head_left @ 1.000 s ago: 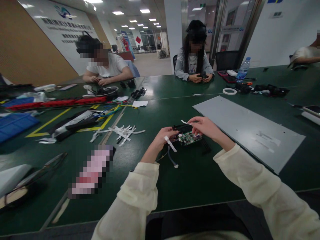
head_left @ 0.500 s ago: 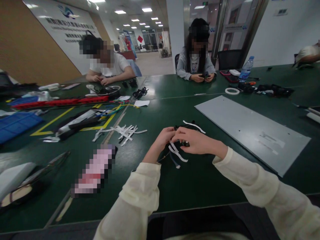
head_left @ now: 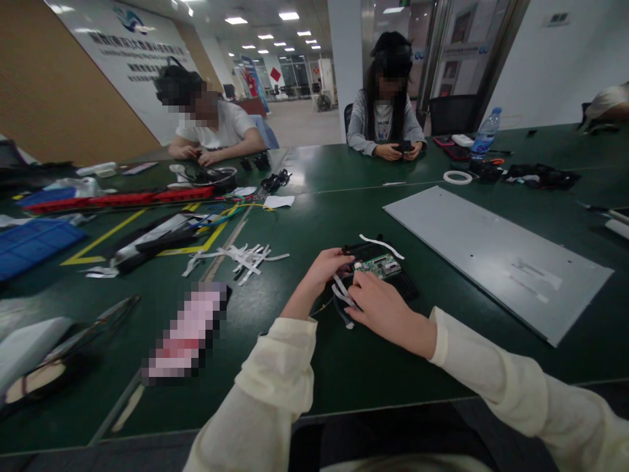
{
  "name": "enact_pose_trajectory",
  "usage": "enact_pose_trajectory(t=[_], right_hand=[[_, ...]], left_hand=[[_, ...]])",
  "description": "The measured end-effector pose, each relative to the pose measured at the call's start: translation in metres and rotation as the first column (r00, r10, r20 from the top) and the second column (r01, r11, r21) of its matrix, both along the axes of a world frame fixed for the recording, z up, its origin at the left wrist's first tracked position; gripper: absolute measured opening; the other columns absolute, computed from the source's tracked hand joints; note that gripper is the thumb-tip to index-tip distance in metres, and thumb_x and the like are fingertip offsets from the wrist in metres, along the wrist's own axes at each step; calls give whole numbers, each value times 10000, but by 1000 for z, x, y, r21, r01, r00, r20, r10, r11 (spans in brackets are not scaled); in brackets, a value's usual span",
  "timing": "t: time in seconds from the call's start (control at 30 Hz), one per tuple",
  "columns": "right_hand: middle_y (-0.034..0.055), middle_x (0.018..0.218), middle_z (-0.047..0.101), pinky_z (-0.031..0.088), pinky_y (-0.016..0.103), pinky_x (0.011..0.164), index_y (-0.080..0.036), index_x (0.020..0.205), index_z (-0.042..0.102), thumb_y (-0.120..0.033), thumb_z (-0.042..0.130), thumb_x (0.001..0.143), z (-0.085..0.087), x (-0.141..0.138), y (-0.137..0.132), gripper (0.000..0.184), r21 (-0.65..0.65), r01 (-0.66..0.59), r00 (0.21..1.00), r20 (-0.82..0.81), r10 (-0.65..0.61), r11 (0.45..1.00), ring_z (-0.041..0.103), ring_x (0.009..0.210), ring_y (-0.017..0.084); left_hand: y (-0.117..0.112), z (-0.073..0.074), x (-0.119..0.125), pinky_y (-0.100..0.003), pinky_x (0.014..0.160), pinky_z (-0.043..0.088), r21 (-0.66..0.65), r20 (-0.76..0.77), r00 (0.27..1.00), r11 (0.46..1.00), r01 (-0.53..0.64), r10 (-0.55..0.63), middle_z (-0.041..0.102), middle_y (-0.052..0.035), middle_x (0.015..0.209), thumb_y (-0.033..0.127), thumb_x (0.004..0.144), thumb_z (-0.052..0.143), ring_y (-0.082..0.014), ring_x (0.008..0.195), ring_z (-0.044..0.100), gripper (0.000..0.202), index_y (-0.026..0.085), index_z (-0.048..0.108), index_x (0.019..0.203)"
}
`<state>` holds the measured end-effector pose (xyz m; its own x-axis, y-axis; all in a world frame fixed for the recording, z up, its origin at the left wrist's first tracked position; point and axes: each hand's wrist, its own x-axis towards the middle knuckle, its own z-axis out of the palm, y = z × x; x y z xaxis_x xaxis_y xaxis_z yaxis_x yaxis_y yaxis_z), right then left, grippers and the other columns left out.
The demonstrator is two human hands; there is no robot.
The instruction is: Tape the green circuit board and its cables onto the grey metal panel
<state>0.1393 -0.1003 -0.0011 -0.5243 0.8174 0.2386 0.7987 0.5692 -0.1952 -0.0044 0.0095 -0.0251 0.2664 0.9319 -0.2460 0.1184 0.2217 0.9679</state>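
Observation:
A green circuit board (head_left: 386, 264) lies in a flat black housing (head_left: 407, 283) on the table before me. My left hand (head_left: 325, 270) is closed at the housing's left side, its fingertips among small wires; what they pinch is too small to make out. My right hand (head_left: 383, 309) reaches in from the lower right, its fingers closed on a white strip (head_left: 340, 288) at the board's near left edge. A dark cable (head_left: 340, 311) curves out below the fingers. Another thin white strip (head_left: 381, 244) lies curved across the housing's far side.
Left of my hands lie a heap of white strips (head_left: 248, 261) and a blurred pink object (head_left: 189, 334). A large grey panel (head_left: 491, 252) rests at the right. Tape (head_left: 457, 177), a water bottle (head_left: 486, 136) and two seated people are farther back.
My right hand has drawn back toward me and down off the housing, uncovering the green circuit board. Its fingers are now at the white strip. My left hand has stayed nearly in place.

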Motion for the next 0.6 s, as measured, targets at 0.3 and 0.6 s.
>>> enact_pose_trajectory(t=[0.3,0.6], right_hand=[[50,889,651,472,314,759,-164,833,677,-251,584,867,18,19,9,131,-223,-67,911,-412,-31,973,607,806,157],[45,864,707,433,143,465,-197,1134,624,-301,618,834,23,-14,41,318,-570,-356,337,-817,-467,741,673,683,103]], left_hand=[[0,-1,-1,-205,508,416,-9,40,999,1000,18,-18,645,-27,679,200,656,736,-90,528,557,206,102,663,821],[-5,0,-5,-175,432,342,41,107,994,999,6,-10,539,23,495,224,706,639,-69,433,478,102,124,624,690]])
